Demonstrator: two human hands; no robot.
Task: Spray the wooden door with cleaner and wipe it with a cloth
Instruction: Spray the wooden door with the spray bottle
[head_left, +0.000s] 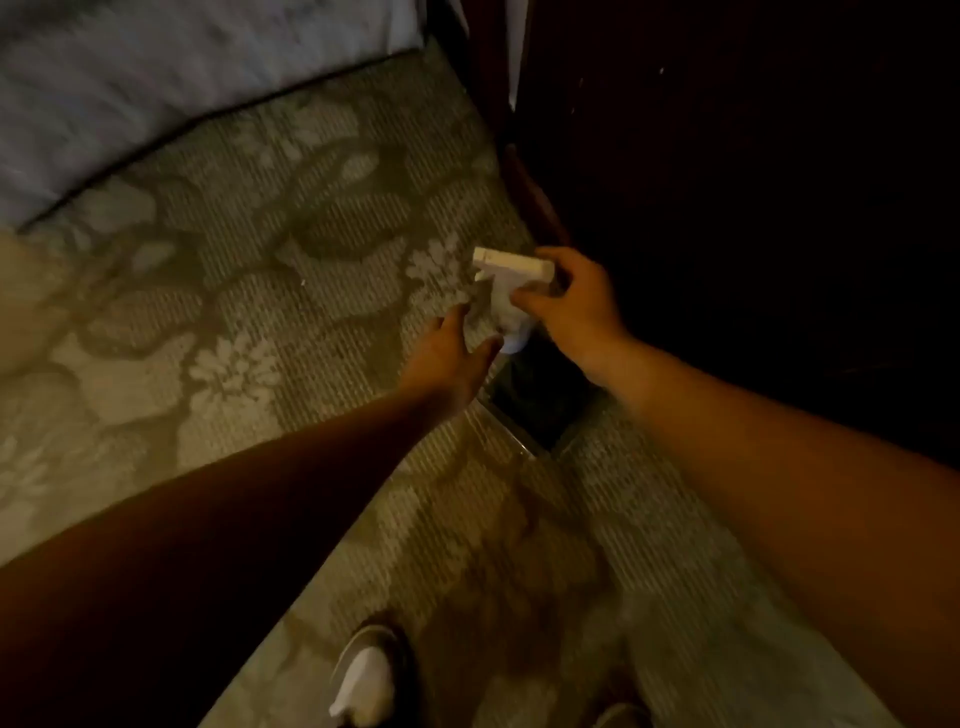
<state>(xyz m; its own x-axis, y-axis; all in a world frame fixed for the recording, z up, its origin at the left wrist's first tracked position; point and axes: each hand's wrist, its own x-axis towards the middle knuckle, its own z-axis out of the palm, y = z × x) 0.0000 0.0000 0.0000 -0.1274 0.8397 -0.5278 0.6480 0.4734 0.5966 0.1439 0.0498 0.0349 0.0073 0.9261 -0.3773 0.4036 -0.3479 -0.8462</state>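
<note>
A white spray bottle (506, 296) with a white trigger head stands low over the patterned carpet, beside the dark wooden door (753, 208) on the right. My right hand (571, 306) grips the bottle's neck just under the trigger head. My left hand (452, 353) reaches in from the left with straight fingers, its fingertips at the bottle's lower body. No cloth shows in this view. The door is very dark and its surface detail is hard to read.
A green floral carpet (234, 322) covers the floor. A bed with pale bedding (130, 93) fills the upper left. A dark rectangular thing (540, 410) lies on the floor below the bottle. A white shoe (363, 675) is at the bottom edge.
</note>
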